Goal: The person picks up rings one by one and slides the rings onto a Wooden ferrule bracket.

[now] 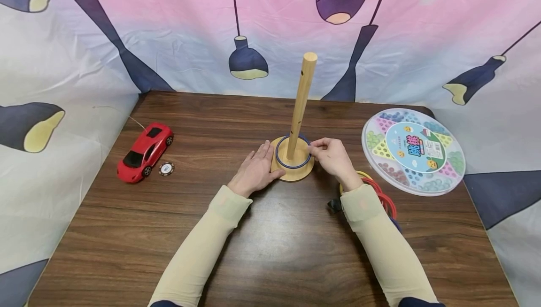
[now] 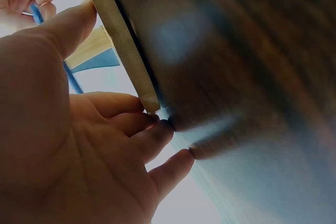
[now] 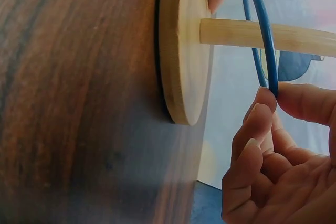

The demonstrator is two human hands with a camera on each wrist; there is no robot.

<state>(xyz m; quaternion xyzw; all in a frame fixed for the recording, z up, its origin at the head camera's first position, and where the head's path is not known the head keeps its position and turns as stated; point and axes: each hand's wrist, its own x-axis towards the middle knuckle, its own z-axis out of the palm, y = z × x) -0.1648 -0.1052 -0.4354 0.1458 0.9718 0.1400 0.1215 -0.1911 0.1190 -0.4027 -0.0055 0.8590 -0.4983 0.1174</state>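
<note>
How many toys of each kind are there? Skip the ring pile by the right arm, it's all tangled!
Red toy car: 1
Round chip: 1
Round board game: 1
Wooden post stand: 1
Blue ring, pinched by the right hand: 1
Total: 5

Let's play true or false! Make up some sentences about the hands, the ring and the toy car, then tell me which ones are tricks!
1. The right hand pinches a blue ring. True.
2. The blue ring lies flat on the wood underneath. False: it is held up above the round base, with the pole going through it.
3. The left hand touches the round base. True.
4. The red toy car is to the right of the pole. False: the red toy car is to the left of it.
5. A small round chip lies beside the red toy car. True.
</note>
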